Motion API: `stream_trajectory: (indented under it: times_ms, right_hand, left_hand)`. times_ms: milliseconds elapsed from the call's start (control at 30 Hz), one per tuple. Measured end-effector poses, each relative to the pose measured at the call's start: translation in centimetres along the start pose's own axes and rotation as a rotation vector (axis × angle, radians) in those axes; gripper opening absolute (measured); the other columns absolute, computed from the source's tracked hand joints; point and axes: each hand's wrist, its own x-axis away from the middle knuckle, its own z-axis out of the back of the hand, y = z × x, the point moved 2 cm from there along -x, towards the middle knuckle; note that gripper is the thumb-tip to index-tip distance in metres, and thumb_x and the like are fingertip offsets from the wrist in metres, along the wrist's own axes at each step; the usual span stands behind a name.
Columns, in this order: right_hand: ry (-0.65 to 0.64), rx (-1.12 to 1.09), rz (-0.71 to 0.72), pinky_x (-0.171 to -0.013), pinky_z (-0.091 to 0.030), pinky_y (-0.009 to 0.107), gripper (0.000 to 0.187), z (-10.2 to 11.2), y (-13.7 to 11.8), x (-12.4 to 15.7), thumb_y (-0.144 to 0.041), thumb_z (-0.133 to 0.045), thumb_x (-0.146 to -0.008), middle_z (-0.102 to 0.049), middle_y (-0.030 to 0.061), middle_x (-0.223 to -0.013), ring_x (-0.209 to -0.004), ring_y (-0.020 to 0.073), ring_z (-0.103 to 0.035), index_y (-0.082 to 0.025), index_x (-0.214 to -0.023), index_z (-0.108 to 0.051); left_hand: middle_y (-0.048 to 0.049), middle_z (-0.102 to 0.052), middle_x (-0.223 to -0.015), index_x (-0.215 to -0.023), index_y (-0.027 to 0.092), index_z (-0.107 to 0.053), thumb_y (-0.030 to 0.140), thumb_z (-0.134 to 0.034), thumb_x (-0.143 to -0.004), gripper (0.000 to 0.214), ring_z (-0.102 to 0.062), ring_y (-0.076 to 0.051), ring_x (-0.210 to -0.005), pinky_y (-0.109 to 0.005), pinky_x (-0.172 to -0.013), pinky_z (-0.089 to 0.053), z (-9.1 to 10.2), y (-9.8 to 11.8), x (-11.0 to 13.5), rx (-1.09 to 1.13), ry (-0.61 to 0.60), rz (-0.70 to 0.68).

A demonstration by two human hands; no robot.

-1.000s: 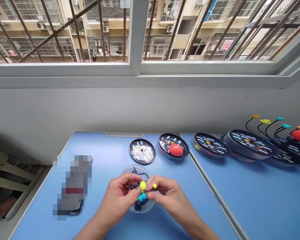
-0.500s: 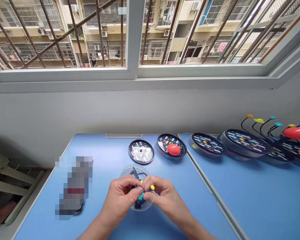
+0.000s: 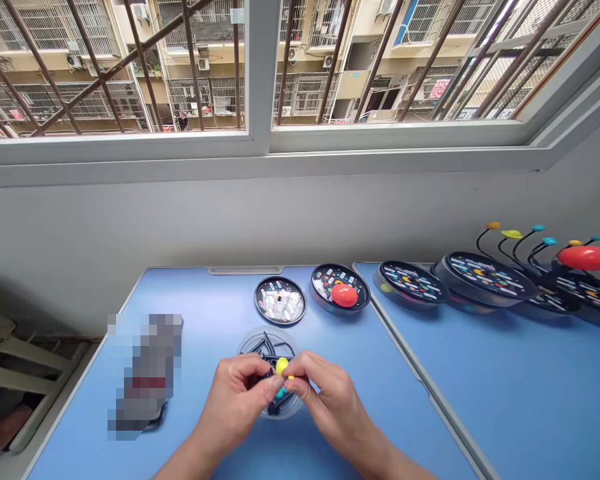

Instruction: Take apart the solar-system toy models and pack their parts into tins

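Both hands meet above a clear round tub [image 3: 275, 418] on the blue table. My left hand [image 3: 243, 393] is closed in a pinch; its fingertips hide what they hold, with a dark bit showing beside them. My right hand [image 3: 327, 397] pinches a small yellow piece [image 3: 291, 377]. Just behind the fingertips is a rounded yellow part [image 3: 281, 365]; I cannot tell whether it is held or lies in the tub. Several black curved rods [image 3: 267, 343] lie in the tub, and a turquoise part [image 3: 281, 393] shows below the fingers.
Behind the tub lie a black round lid [image 3: 280, 301] and a round black case with a red dome [image 3: 345, 295]. More round cases [image 3: 414, 285] and a model with coloured balls on rods [image 3: 587, 258] stand right. A blurred dark object [image 3: 150, 373] lies left.
The right fingers have shifted round the yellow piece, which now sits between the fingertips. The rounded yellow part shows more fully. The view has moved slightly.
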Motion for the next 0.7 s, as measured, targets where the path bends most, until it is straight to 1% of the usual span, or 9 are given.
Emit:
stream_trajectory:
  times_ms: [33, 67, 133, 200, 267, 367, 433, 600, 700]
  right_hand:
    - [0.035, 0.032, 0.032, -0.051, -0.040, 0.023, 0.028, 0.3, -0.1, 0.0, -0.032, -0.041, -0.091, -0.056, 0.0006, -0.059, -0.053, 0.0122, -0.050, -0.019, -0.071, -0.056]
    - [0.078, 0.054, 0.028, -0.050, -0.040, 0.023, 0.027, 0.8, 0.0, -0.1, -0.030, -0.041, -0.091, -0.055, 0.0001, -0.058, -0.052, 0.0119, -0.049, -0.019, -0.071, -0.055]
    - [0.168, 0.080, -0.078, -0.049, -0.040, 0.022, 0.024, 2.0, 0.4, -0.4, -0.029, -0.043, -0.090, -0.055, -0.0005, -0.059, -0.051, 0.0117, -0.050, -0.020, -0.070, -0.053]
    - [0.198, 0.091, -0.206, -0.049, -0.041, 0.021, 0.020, 3.0, 1.0, -0.7, -0.028, -0.047, -0.088, -0.057, -0.0005, -0.061, -0.053, 0.0121, -0.051, -0.020, -0.072, -0.055]
    - [0.142, 0.078, -0.234, -0.054, -0.044, 0.022, 0.015, 3.3, 1.4, -1.1, -0.026, -0.050, -0.086, -0.060, 0.0010, -0.068, -0.060, 0.0135, -0.054, -0.020, -0.076, -0.059]
    - [0.045, 0.077, -0.168, -0.063, -0.046, 0.025, 0.014, 2.8, 1.8, -1.2, -0.020, -0.050, -0.085, -0.061, 0.0038, -0.079, -0.072, 0.0160, -0.057, -0.021, -0.084, -0.064]
    - [0.019, 0.103, -0.130, -0.064, -0.047, 0.027, 0.016, 2.1, 2.0, -1.2, -0.017, -0.050, -0.084, -0.059, 0.0044, -0.080, -0.075, 0.0167, -0.057, -0.021, -0.086, -0.066]
    - [0.001, 0.131, -0.083, -0.063, -0.048, 0.028, 0.022, 1.1, 2.6, -1.0, -0.010, -0.047, -0.082, -0.057, 0.0036, -0.077, -0.074, 0.0170, -0.056, -0.022, -0.086, -0.065]
    - [-0.007, 0.152, -0.091, -0.065, -0.048, 0.030, 0.023, 0.9, 2.9, -1.0, -0.007, -0.048, -0.080, -0.058, 0.0040, -0.081, -0.076, 0.0178, -0.056, -0.022, -0.086, -0.064]
  left_hand:
    - [0.0017, -0.045, -0.053, -0.053, 0.012, -0.059, 0.032, -0.059, -0.069, 0.025, -0.036, -0.009, -0.052, -0.022, -0.048, -0.028, 0.3, 0.1, 0.1, -0.005, 0.009, -0.010]
    - [0.0019, -0.044, -0.052, -0.052, 0.013, -0.057, 0.031, -0.059, -0.069, 0.025, -0.036, -0.009, -0.052, -0.021, -0.048, -0.029, 0.7, 0.2, 0.1, -0.009, 0.032, -0.016]
    - [0.0023, -0.045, -0.051, -0.051, 0.014, -0.055, 0.029, -0.057, -0.070, 0.024, -0.038, -0.009, -0.051, -0.021, -0.048, -0.031, 1.7, 0.4, 0.0, -0.049, 0.103, -0.035]
    - [0.0013, -0.049, -0.054, -0.054, 0.015, -0.057, 0.028, -0.055, -0.073, 0.023, -0.041, -0.010, -0.052, -0.021, -0.049, -0.033, 2.5, 0.5, -0.2, -0.165, 0.150, -0.072]
    - [-0.0003, -0.054, -0.057, -0.060, 0.015, -0.062, 0.026, -0.052, -0.077, 0.022, -0.046, -0.011, -0.054, -0.021, -0.051, -0.035, 2.7, 0.3, -0.5, -0.352, 0.149, -0.137]
    - [-0.0016, -0.058, -0.060, -0.067, 0.016, -0.066, 0.021, -0.047, -0.081, 0.024, -0.051, -0.012, -0.055, -0.022, -0.053, -0.037, 2.2, -0.6, -0.8, -0.634, 0.104, -0.259]
    - [-0.0023, -0.059, -0.062, -0.071, 0.017, -0.067, 0.017, -0.045, -0.082, 0.025, -0.053, -0.013, -0.056, -0.022, -0.054, -0.039, 1.6, -1.2, -0.9, -0.768, 0.062, -0.313]
    - [-0.0030, -0.060, -0.070, -0.081, 0.017, -0.067, 0.012, -0.044, -0.083, 0.024, -0.056, -0.015, -0.063, -0.023, -0.057, -0.044, 1.0, -2.0, -0.8, -0.903, -0.011, -0.338]
    - [-0.0022, -0.061, -0.071, -0.081, 0.019, -0.067, 0.012, -0.046, -0.083, 0.022, -0.056, -0.015, -0.066, -0.024, -0.058, -0.043, 0.9, -2.0, -0.8, -0.960, -0.020, -0.356]
